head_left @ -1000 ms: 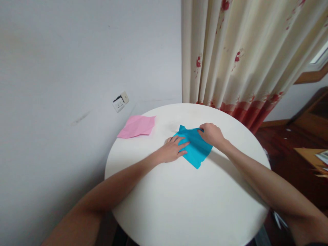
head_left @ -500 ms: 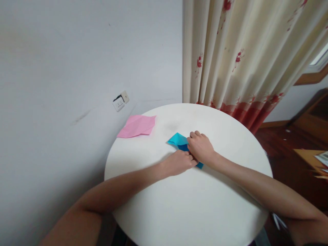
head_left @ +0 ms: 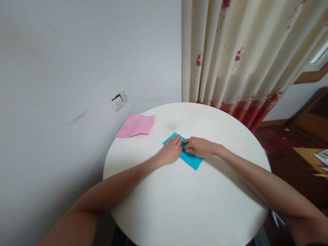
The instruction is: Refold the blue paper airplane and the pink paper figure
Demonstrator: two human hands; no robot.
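Note:
A folded sheet of blue paper (head_left: 191, 160) lies slantwise on the white round table (head_left: 189, 205). My left hand (head_left: 172, 149) rests flat across its far left part, fingers stretched out and palm down. From the right, my right hand (head_left: 198, 146) reaches over the paper's middle, its fingers bent and thumb drawn in at a fold. The fingertips partly hide that fold. Both hands cover some of the sheet between its two visible ends.
A creased pink sheet of paper (head_left: 137, 125) lies at the table's far left edge. A wall with a socket (head_left: 117, 103) stands behind on the left. A patterned curtain (head_left: 230, 61) hangs behind the table. Papers (head_left: 322, 158) lie on a wooden surface at right.
My hands were close together over the paper; they have moved apart. My left hand has flattened on the far left part. The blue paper now lies flatter, with more of its near end showing.

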